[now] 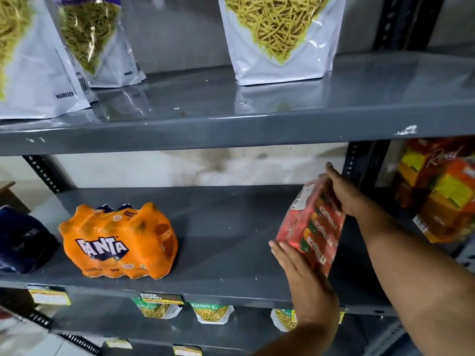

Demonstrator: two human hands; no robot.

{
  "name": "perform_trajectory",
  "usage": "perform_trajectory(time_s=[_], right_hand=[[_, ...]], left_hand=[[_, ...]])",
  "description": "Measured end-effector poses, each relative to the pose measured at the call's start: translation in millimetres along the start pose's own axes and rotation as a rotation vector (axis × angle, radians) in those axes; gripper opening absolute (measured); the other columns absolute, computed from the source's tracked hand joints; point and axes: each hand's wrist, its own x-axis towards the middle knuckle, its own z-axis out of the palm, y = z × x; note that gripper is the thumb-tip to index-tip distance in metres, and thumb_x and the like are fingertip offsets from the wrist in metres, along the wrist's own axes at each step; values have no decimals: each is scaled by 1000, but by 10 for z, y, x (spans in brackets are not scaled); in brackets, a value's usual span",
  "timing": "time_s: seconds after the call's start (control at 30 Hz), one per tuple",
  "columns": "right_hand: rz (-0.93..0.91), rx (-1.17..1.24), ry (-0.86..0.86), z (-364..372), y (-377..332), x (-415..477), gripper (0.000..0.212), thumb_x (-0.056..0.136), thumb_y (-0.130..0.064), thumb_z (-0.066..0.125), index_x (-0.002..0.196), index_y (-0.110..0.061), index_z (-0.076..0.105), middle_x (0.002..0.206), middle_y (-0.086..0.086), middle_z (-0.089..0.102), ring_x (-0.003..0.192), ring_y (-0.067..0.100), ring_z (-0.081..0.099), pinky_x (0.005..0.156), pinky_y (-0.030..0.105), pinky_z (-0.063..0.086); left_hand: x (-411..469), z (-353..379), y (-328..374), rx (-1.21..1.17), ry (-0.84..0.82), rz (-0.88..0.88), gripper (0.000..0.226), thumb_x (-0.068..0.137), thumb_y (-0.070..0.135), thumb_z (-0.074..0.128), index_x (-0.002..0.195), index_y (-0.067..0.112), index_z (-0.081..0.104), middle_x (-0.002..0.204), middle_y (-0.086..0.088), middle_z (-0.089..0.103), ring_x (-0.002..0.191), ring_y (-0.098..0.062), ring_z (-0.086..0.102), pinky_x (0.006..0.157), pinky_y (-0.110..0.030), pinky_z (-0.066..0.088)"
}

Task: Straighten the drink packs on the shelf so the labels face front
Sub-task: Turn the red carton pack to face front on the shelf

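A red shrink-wrapped drink pack (311, 224) stands tilted on the grey middle shelf (226, 242), its label side turned to the right. My left hand (300, 273) grips its near lower corner and my right hand (341, 194) holds its far upper edge. An orange Fanta pack (118, 242) sits at the shelf's left with its label facing front. A dark blue pack (23, 240) lies at the far left, partly cut off by the frame.
White snack pouches (280, 39) stand on the upper shelf. A stack of orange and yellow juice cartons (442, 191) fills the neighbouring bay on the right, past a dark upright post (365, 163). Small snack packets (210, 313) sit on the shelf below.
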Motion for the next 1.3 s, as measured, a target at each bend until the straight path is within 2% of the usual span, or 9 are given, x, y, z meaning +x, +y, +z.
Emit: perform_trajectory(time_s=[0.17, 0.27, 0.33, 0.47, 0.67, 0.83, 1.03, 1.17, 1.3], right_hand=[[-18, 32, 133, -194, 174, -5, 45, 83, -60, 56, 85, -20, 77, 73, 5, 77, 67, 26, 73, 60, 31, 51], [15, 153, 207, -310, 292, 10, 31, 76, -40, 68, 79, -10, 74, 66, 6, 76, 56, 23, 72, 55, 31, 54], [39, 206, 217, -350, 336, 14, 28, 76, -36, 67, 63, -11, 71, 55, 3, 72, 45, 19, 69, 57, 32, 50], [64, 235, 217, -351, 334, 21, 29, 80, -34, 66, 61, -13, 69, 50, 2, 70, 41, 17, 66, 56, 31, 48], [5, 339, 237, -300, 291, -51, 14, 90, -26, 60, 85, -21, 71, 73, 3, 72, 49, 14, 69, 46, 23, 50], [1, 380, 313, -244, 318, -133, 13, 86, -29, 65, 78, -20, 72, 53, -3, 71, 43, 12, 67, 35, 18, 46], [-137, 493, 445, -145, 566, -335, 18, 77, -26, 60, 76, -18, 76, 63, -5, 74, 66, 21, 71, 53, 22, 52], [-225, 437, 496, -103, 780, -544, 31, 78, -35, 54, 97, -25, 76, 90, 7, 78, 83, 26, 75, 70, 38, 60], [-282, 411, 515, -71, 865, -646, 27, 87, -31, 49, 106, -33, 68, 102, 11, 73, 92, 30, 72, 78, 45, 58]], left_hand=[[-165, 5, 40, 149, -135, 103, 87, 97, 8, 40, 134, 11, -39, 143, -3, -54, 144, -23, -32, 120, -20, -5], [-264, -57, 73, 175, -75, 137, 83, 86, 6, 62, 145, -11, 6, 157, -31, 0, 145, -46, 13, 117, -41, 31], [-309, -8, 89, 159, -85, 119, 82, 79, 8, 69, 142, -17, 23, 152, -37, 19, 141, -49, 25, 112, -45, 37], [-455, 35, 185, 187, -233, 140, 77, 99, 23, 36, 141, 6, -26, 150, -15, -39, 145, -29, -29, 123, -30, -5], [-445, 93, 218, 81, -171, 16, 83, 100, 31, 38, 137, 14, -34, 149, -8, -46, 146, -19, -28, 122, -22, -2], [-353, 77, 152, -103, -94, -13, 79, 101, 42, 34, 136, 21, -34, 150, -4, -45, 143, -14, -34, 114, -12, -13], [225, -207, -25, -444, 34, -237, 83, 92, 59, 31, 156, 18, -2, 166, 0, 3, 152, -13, 5, 124, -37, 11], [737, -536, -242, -509, -23, -306, 52, 99, 47, 41, 144, 23, 45, 135, -8, 63, 123, -25, 59, 109, -46, 43], [992, -723, -296, -594, -134, -292, 36, 101, 33, 44, 123, 9, 62, 106, -13, 75, 89, -19, 72, 78, -24, 59]])
